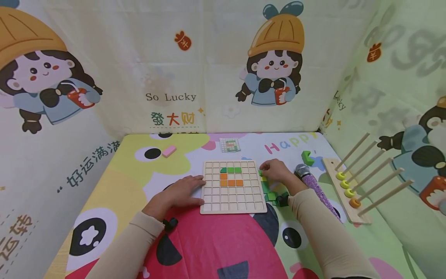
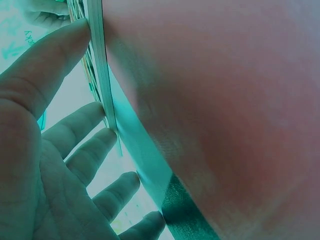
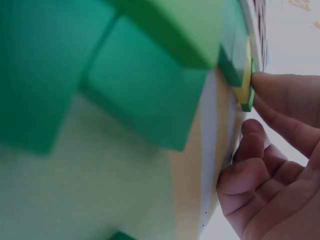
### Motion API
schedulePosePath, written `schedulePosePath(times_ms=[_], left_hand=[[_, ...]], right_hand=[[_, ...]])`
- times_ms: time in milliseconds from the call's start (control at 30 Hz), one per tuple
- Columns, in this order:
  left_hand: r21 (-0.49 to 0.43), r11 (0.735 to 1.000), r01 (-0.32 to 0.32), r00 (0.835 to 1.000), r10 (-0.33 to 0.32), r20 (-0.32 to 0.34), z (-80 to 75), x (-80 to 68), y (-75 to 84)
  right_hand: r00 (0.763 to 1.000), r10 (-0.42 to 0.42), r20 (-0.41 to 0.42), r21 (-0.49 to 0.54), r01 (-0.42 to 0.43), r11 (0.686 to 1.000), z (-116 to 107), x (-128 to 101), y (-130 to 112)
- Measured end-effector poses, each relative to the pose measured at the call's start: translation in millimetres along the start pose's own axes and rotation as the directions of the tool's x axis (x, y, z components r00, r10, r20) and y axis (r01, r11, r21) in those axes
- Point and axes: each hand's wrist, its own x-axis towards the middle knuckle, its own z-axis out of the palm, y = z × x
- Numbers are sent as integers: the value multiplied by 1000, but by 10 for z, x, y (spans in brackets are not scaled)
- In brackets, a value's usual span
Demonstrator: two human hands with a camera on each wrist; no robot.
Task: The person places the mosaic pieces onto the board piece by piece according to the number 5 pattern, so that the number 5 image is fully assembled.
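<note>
A square wooden grid board (image 1: 212, 197) lies on the table. In its upper rows sit green tiles (image 1: 230, 170) and orange tiles (image 1: 235, 183). My left hand (image 1: 182, 190) rests along the board's left side, fingers spread. In the left wrist view its thumb (image 2: 60, 57) and fingertips meet the board's edge (image 2: 97, 45). My right hand (image 1: 277, 171) is beside the board's upper right edge. Its thumb and forefinger pinch a small green block (image 3: 249, 101), close to a yellow block (image 3: 243, 82). More green blocks (image 1: 271, 197) lie along that side.
A patterned card (image 1: 230, 145) lies behind the board and a pink block (image 1: 169, 151) at the back left. To the right are a purple glittery microphone (image 1: 317, 190), a green notched block (image 1: 307, 158) and a wooden peg stand (image 1: 364, 219) with yellow and orange rings.
</note>
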Motion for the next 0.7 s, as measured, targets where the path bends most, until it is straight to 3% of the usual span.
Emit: schedulePosePath(times_ms=[300,533,700], left_hand=[[-5,1000,-3,1000,3,2,-7,1,7],[-1,1000,-9,1000,9,4,-14,-9,3],[0,1000,-28,1000,28,-1,-27,-28,-3]], right_hand=[[997,-70,21,-107,72,992,23,41,-7],[997,-58,53,-151,65,986,22,12,-39],[994,-100,53,-164,107,981,-3,-34,-53]])
